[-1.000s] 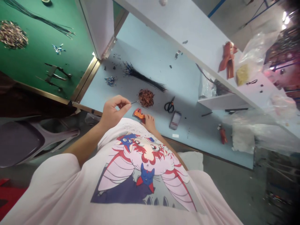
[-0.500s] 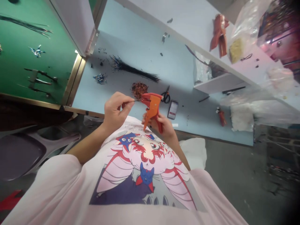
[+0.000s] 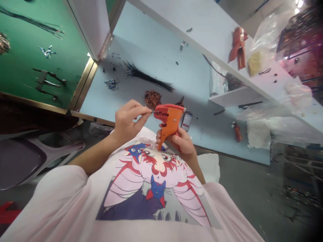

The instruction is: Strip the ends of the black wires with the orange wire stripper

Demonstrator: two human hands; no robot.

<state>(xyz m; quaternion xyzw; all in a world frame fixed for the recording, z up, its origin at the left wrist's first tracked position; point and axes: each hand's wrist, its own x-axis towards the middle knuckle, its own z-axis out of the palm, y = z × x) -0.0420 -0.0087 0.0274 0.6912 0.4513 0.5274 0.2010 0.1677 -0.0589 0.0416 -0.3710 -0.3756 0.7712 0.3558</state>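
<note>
Pinched between the fingertips of my left hand [image 3: 130, 119] is the end of a thin dark wire [image 3: 152, 112]. It meets the jaws of an orange and red wire stripper [image 3: 172, 119], whose head points left. My right hand [image 3: 183, 141] is wrapped round the stripper's handles from the right. Just beyond the jaws lies a heap of copper-coloured wire scraps [image 3: 152, 98]. A bundle of black wires [image 3: 150, 77] rests farther back on the blue tabletop, with a small pile of blue and silver terminals [image 3: 111, 84] to its left.
A phone [image 3: 187, 121] and partly hidden scissors [image 3: 181, 101] lie behind the stripper. Another red stripper [image 3: 238, 47] sits on the white shelf at right, and a small red tool [image 3: 237, 131] below it. A metal-edged green table [image 3: 22, 67] adjoins at left.
The stripper has turned to a more level angle and shifted right and slightly nearer me, now covering part of the scissors. My left hand with the wire has moved a little right along with it.
</note>
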